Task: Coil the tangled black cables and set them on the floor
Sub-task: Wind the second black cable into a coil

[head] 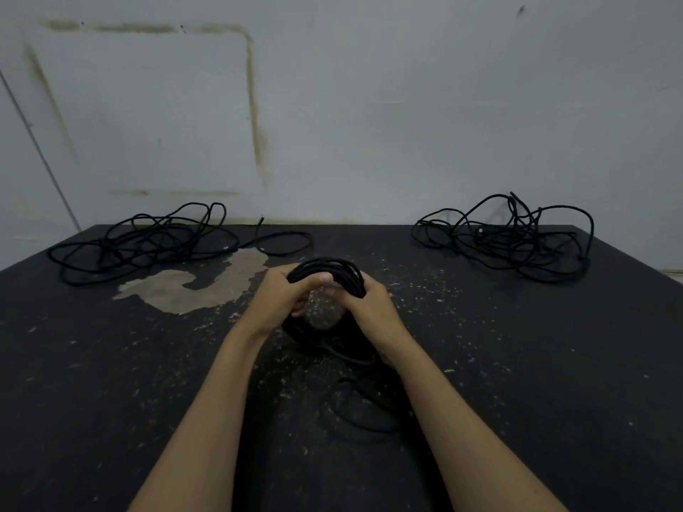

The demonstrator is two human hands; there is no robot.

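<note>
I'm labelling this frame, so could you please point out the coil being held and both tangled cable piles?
coil (327, 269): head view, top loops.
left tangled pile (148, 240): head view, middle.
right tangled pile (517, 240): head view, middle.

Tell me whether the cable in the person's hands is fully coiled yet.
Not fully. Both the left hand and right hand grip a coiled bundle, but a loose tail trails below.
</note>
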